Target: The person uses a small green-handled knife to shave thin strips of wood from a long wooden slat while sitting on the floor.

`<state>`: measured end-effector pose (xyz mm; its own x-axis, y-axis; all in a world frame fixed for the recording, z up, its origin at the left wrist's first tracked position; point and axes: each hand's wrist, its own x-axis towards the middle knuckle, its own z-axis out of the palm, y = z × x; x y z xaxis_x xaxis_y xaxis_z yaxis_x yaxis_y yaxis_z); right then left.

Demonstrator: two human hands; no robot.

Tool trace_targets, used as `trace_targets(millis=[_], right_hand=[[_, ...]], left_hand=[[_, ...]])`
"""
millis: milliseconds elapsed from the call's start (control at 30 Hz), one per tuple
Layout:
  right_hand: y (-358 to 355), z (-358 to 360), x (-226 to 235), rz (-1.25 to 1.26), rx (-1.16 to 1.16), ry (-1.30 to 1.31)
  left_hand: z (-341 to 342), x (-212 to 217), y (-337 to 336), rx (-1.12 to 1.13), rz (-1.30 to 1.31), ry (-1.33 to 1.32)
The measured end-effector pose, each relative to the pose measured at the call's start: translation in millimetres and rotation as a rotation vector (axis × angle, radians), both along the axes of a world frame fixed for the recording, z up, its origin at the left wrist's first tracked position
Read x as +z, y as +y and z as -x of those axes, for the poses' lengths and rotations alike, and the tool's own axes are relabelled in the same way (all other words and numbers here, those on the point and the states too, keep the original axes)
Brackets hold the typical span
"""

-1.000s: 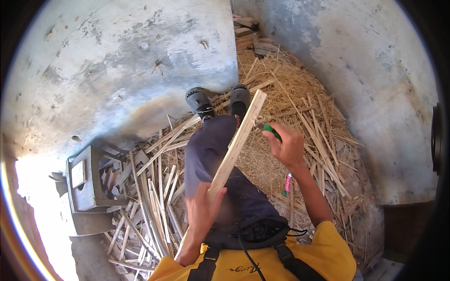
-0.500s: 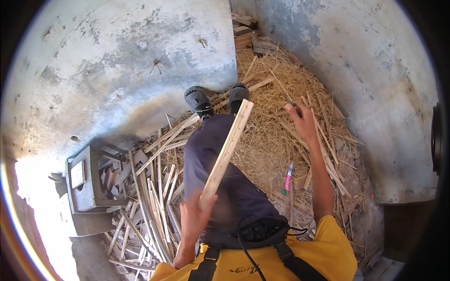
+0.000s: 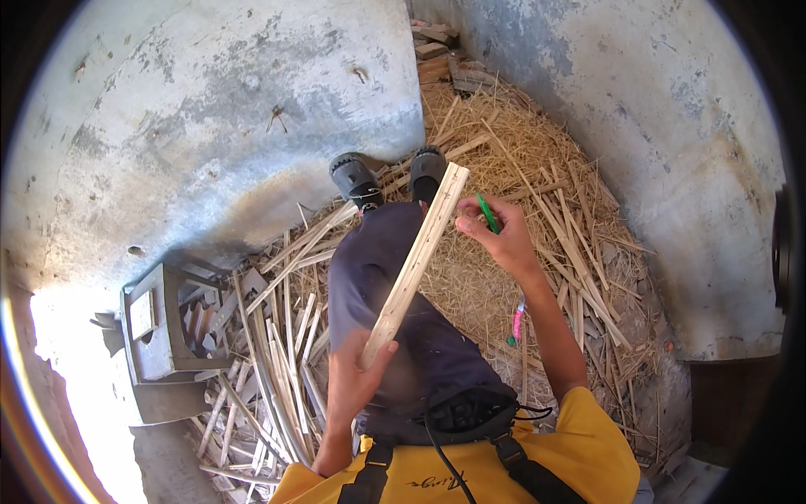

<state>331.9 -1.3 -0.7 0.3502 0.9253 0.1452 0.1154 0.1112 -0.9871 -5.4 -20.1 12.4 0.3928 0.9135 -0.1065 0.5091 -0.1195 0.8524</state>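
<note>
My left hand (image 3: 354, 382) is closed round the lower end of a pale split wooden slat (image 3: 416, 265). The slat slants up and away over my legs, its far end just past my knees. My right hand (image 3: 506, 239) is closed on a slim green tool (image 3: 487, 213) close to the slat's right edge, apart from it. Whether the tool has a blade cannot be seen. On the floor below my right forearm lies a pink-handled knife (image 3: 516, 324) with a green end.
Wood strips (image 3: 285, 370) pile up on the left beside a grey wooden frame (image 3: 155, 328). Straw and shavings (image 3: 495, 151) cover the floor ahead and right. Worn walls (image 3: 252, 92) stand close in front and at the right (image 3: 672, 168). Bright light enters at the lower left.
My right hand has moved left and nearer the slat, bringing the green tool with it. My left hand still holds the slat, now shifted slightly right and upward at its far end.
</note>
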Motion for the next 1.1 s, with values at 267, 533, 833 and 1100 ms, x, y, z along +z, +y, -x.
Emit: trace_targets(millis=[267, 533, 833, 1100], right_hand=[[7, 12, -1, -0.078, -0.020, 0.130], [1, 4, -1, -0.090, -0.017, 0.029], [-4, -15, -3, -0.097, -0.234, -0.107], [-16, -47, 11, 0.054, -0.396, -0.244]], left_hand=[[0, -2, -1, -0.012, 0.035, -0.030], [3, 0, 1, -0.001, 0.073, -0.006], [-2, 11, -3, 0.015, 0.099, 0.006], [8, 8, 0, 0.075, 0.093, 0.045]])
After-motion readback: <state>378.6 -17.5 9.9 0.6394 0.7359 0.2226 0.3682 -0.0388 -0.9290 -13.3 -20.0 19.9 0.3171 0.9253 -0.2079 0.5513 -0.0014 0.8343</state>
